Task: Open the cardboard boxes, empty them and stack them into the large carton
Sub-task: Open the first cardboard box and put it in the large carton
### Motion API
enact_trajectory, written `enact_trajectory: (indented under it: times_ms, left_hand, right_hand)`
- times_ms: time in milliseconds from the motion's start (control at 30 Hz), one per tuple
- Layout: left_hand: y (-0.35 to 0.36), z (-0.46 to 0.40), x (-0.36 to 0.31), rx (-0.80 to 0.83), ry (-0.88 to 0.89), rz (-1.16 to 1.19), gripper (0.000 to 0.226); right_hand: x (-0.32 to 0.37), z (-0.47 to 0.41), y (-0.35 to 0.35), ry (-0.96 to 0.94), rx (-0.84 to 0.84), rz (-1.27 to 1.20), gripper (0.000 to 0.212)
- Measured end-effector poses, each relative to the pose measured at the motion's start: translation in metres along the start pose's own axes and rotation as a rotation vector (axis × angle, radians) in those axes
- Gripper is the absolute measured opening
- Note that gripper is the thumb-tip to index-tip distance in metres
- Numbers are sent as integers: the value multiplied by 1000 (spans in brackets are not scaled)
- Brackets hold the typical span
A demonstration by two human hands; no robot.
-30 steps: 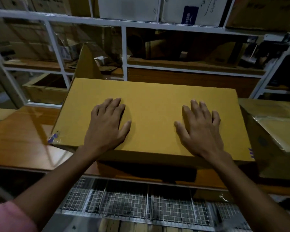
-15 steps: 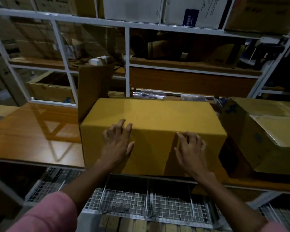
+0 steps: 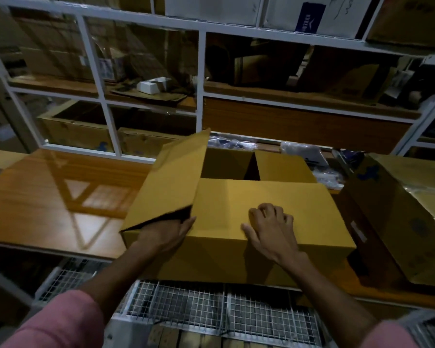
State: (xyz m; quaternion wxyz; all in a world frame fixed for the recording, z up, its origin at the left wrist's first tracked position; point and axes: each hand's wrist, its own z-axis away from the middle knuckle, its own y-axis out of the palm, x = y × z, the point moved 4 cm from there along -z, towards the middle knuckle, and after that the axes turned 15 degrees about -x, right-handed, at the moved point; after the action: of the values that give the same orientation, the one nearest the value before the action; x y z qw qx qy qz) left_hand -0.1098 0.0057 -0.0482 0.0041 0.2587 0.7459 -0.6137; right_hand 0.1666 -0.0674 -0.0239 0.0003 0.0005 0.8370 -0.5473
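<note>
I see the cardboard box [image 3: 236, 222] on the wooden surface [image 3: 48, 197], at its near edge. My left hand [image 3: 166, 231] reaches under the raised left flap [image 3: 171, 182]; its fingers are hidden, so I cannot tell the grip. My right hand [image 3: 270, 228] rests on the near flap with curled fingers and holds nothing. Half a second ago the box was closed; now the top shows a dark opening. Right of the box stands a second carton [image 3: 399, 222], cut off. The blue label [image 3: 309, 17] above is unreadable.
</note>
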Motion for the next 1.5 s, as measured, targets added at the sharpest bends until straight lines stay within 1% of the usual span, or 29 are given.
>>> enact_trajectory:
  times_ms: [67,133,200,267,300,367,433,500,567,667,767,867,967,1033,1100,1133,1167,1200,1267,1300,1333,1400,1500]
  left_hand:
    - [-5,-7,14,-74,25,-28,91]
    - [-14,-15,24,-142,100,-126,94]
    - [-20,-27,39,-187,167,-289,91]
    - [-26,-39,60,-211,138,-425,77]
    - [-29,-43,71,-207,92,-447,71]
    - [-31,-53,93,-172,-22,-392,61]
    - [-27,-61,109,-113,-132,-242,53]
    - [-21,-66,117,-98,-194,-84,51]
    - [-14,-69,120,-99,-226,5,48]
    - [-8,-68,124,-121,-260,14,44]
    - [-11,-67,124,-144,-271,52,46]
    - [-24,-70,113,-185,-286,116,58]
    - [-58,-86,86,-311,-188,113,66]
    - [-87,-101,57,-363,-74,71,64]
    - [-117,-110,20,-372,58,-28,58]
    - [-132,-110,0,-369,120,-83,54]
    - [-145,-108,-19,-365,159,-116,49]
    - [-156,-105,-35,-361,183,-136,44]
    - [-173,-98,-59,-313,185,-160,38]
    - [-177,-94,-68,-238,167,-151,38]
    - [-179,-90,-74,-127,150,-135,37]
    - [-181,-76,-85,119,115,-81,33]
    - [-180,-46,-98,411,35,42,30]
  right_hand:
    - [17,-15,7,-70,58,-43,67]
    - [38,-29,18,-135,121,-117,68]
    - [57,-42,32,-137,171,-164,70]
    - [69,-53,43,-94,190,-171,72]
    - [72,-58,47,-72,191,-168,71]
    - [73,-67,52,-41,190,-157,70]
    - [72,-74,56,-30,200,-143,69]
    - [71,-82,60,-19,208,-141,69]
    - [70,-93,65,-6,215,-156,68]
    - [68,-113,72,-8,218,-158,69]
    - [61,-142,72,30,208,-130,69]
    - [56,-173,51,73,134,-141,54]
    - [53,-193,8,75,-13,-243,39]
    - [49,-200,-27,32,-115,-260,29]
    - [47,-203,-62,-6,-167,-296,24]
    - [46,-202,-80,-12,-144,-324,23]
    - [46,-199,-97,-16,-74,-346,20]
    - [46,-193,-112,-26,34,-364,17]
    - [45,-176,-137,-53,272,-398,12]
    - [44,-165,-147,-55,366,-415,14]
    - [42,-153,-154,-48,437,-426,16]
    - [35,-131,-160,-45,519,-411,22]
    - [25,-98,-154,-29,641,-419,31]
